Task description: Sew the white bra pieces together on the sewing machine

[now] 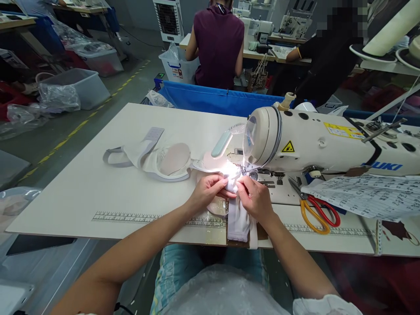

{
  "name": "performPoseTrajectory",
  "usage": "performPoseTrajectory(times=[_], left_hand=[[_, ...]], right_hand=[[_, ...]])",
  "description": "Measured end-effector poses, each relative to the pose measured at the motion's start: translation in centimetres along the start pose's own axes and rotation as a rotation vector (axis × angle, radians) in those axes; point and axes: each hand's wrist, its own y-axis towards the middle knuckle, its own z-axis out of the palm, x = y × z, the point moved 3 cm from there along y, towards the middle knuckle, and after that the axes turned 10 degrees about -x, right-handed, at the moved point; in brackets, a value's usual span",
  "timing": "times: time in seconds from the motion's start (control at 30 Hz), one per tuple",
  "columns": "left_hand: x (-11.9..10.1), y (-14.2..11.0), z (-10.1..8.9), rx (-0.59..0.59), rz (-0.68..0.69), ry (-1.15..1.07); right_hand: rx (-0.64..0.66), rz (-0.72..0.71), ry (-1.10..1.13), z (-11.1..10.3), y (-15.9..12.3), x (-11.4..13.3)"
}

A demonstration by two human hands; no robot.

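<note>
A pale bra (pixel 175 159) lies across the sewing table, one cup flat to the left and a strap looped at its far end. Its other part runs under the head of a white sewing machine (pixel 295 140), where a bright lamp washes out the needle area. My left hand (pixel 210 190) pinches the fabric just in front of the needle. Close beside it, my right hand (pixel 254 197) has thumb and fingers closed on the same bra's edge. A white band (pixel 238 225) of it hangs down over the table's front edge between my wrists.
Scissors (pixel 316 212) with orange and red handles lie right of my right hand, partly beneath a printed sheet (pixel 367 194). A ruler strip (pixel 127 217) runs along the table front. Behind the table hangs a blue cloth trough (pixel 210 98); beyond it, a person (pixel 218 46) sits working.
</note>
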Motion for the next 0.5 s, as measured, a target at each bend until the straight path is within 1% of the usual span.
performPoseTrajectory(times=[0.1,0.17,0.3,0.5], left_hand=[[0.11,0.12,-0.07,-0.001,-0.021,-0.002],[0.16,0.19,-0.12,0.000,-0.033,-0.010],[0.21,0.26,-0.26,0.030,-0.043,-0.028],[0.24,0.33,-0.55,0.044,-0.058,-0.027]], right_hand=[[0.025,0.053,0.087,-0.29,-0.17,-0.49],[0.017,0.062,0.110,-0.61,-0.30,-0.74],[0.001,-0.001,0.104,-1.01,-0.41,-0.73],[0.017,-0.055,0.119,-0.72,-0.29,-0.32]])
